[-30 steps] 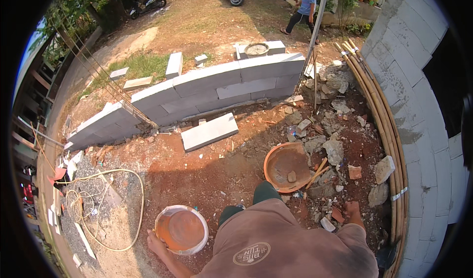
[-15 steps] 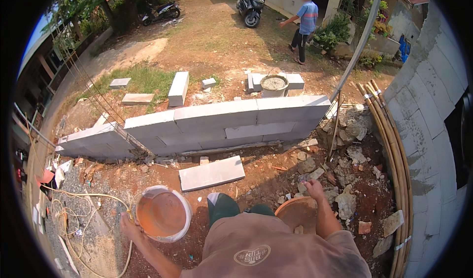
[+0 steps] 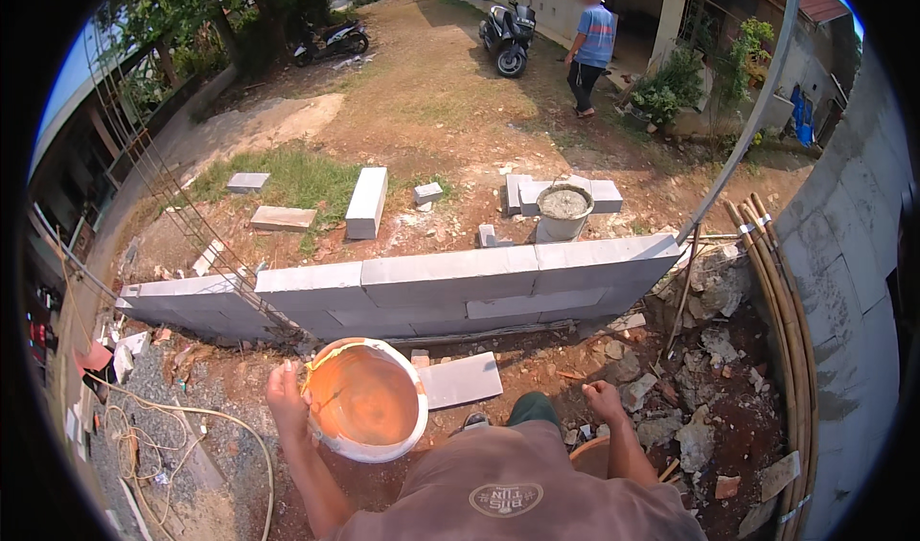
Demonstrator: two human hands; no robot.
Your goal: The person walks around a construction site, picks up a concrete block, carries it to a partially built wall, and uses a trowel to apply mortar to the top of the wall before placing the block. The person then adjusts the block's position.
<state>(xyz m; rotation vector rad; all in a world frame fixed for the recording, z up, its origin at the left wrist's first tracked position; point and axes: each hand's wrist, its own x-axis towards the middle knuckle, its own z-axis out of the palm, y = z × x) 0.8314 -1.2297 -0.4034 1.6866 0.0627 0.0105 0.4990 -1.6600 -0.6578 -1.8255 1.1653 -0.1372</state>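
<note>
While the left grip (image 3: 285, 394), left of centre in the lower half of the frame, is closed on the left edge of a white-rimmed bucket (image 3: 364, 397), the right grip (image 3: 604, 402), right of centre, is curled into a loose fist. The bucket tilts its mouth toward the camera, showing an orange-stained inside, and covers part of a pale block (image 3: 465, 380) lying on the ground. Below the right grip, an orange basin (image 3: 589, 458) shows in part beside the brown shirt (image 3: 479, 464) at the lower edge.

The ground is uneven reddish soil, with broken rubble (image 3: 696, 437) at lower right and grey gravel (image 3: 235, 460) at lower left, where a pale hose (image 3: 270, 479) lies in loops. A low wall (image 3: 450, 277) of grey blocks crosses mid-frame; a taller wall (image 3: 862, 282) fills the right edge, bamboo poles (image 3: 781, 345) alongside it.

Beyond the low wall, a mortar bucket (image 3: 561, 229) stands just beside loose blocks (image 3: 606, 196) in a sunlit yard (image 3: 422, 91) of dry earth and patchy grass. Toward the top are a scooter (image 3: 508, 38), a person (image 3: 596, 43) in a blue shirt, a house (image 3: 668, 19) at upper right and trees (image 3: 244, 4) at upper left.
</note>
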